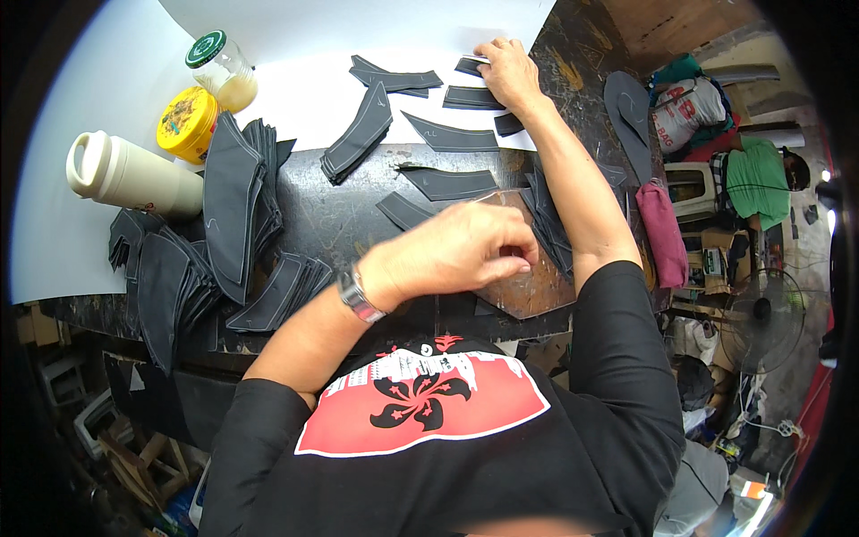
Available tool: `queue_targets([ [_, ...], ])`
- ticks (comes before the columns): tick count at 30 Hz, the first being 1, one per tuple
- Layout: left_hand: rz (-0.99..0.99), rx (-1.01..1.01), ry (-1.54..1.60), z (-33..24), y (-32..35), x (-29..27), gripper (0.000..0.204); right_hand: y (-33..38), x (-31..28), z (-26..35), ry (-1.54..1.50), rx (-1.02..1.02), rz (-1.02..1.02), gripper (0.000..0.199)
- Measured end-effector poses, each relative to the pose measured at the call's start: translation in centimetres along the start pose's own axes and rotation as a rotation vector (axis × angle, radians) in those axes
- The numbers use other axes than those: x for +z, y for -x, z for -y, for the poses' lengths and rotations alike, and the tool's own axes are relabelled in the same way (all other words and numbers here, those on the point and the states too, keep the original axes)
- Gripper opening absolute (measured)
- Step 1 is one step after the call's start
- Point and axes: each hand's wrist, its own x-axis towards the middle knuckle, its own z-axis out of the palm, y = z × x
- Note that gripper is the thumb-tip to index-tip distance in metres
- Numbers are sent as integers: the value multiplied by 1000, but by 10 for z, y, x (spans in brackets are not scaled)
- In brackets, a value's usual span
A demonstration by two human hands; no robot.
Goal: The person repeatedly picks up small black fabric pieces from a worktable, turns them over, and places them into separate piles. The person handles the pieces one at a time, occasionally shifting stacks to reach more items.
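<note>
At the far edge of the work table, my right hand (510, 76) has its fingers closed on the end of a small black cut piece (469, 66). Just below it lie a black rectangular stack (472, 98) and a curved black piece (447, 134) with pale chalk-like marks. My left hand (461, 246) is curled over the middle of the table, and whatever its fingers may hold is hidden. Beyond that hand is another curved black piece (450, 183), with a narrower one (403, 211) partly behind the wrist. More black pieces (548, 219) lie between my arms.
Thick stacks of black pieces (234, 201) crowd the left side near a cream tumbler (134, 174), a yellow tub (188, 123) and a glass jar (224, 72). White sheeting (304, 98) covers the back. A pink bundle (660, 234) lies at right; beyond are a fan (761, 309) and a person in green (756, 183).
</note>
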Motion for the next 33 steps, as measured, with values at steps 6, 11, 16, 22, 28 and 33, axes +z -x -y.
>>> queue_targets([
  [6, -108, 62, 23, 15, 16, 43, 12, 2, -9, 35, -245, -84, 160, 32],
  [11, -178, 203, -135, 37, 18, 42, 13, -8, 0, 58, -165, -118, 276, 39],
  [16, -160, 162, -181, 49, 22, 42, 16, -16, 0, 67, -212, -49, 335, 33],
  [22, -145, 173, -172, 49, 21, 44, 15, -24, 8, 67, -432, 50, 301, 22],
  [28, -157, 168, -192, 48, 21, 43, 18, -22, 21, 73, -457, 139, 200, 16],
  [33, -162, 154, -176, 49, 22, 45, 15, -27, 18, 67, -565, 192, 184, 14],
])
